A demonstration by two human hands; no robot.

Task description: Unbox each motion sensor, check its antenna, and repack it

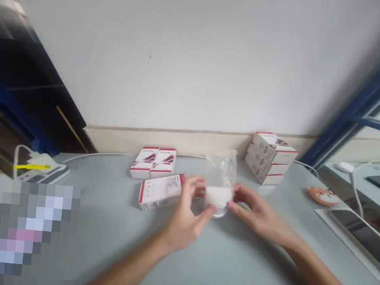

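Note:
Between my two hands is a clear plastic bag (221,170) with a white block-shaped item (219,194) in its lower part; the item's exact kind does not show. My left hand (190,214) grips the bag's left side, thumb low on the front and fingers behind. From the right, my right hand (257,211) pinches the opposite edge with thumb and fingers. Just left of the bag lies a white and red box (160,191), its right end partly covered by my left hand. Behind it two similar boxes (144,162) lie side by side.
Several matching boxes (271,157) are stacked by the wall at right. An orange animal-face object (322,195) and a dark phone-like device (362,235) lie further right. A white power strip (52,174) with a cable is at left; a pixelated patch hides the lower left.

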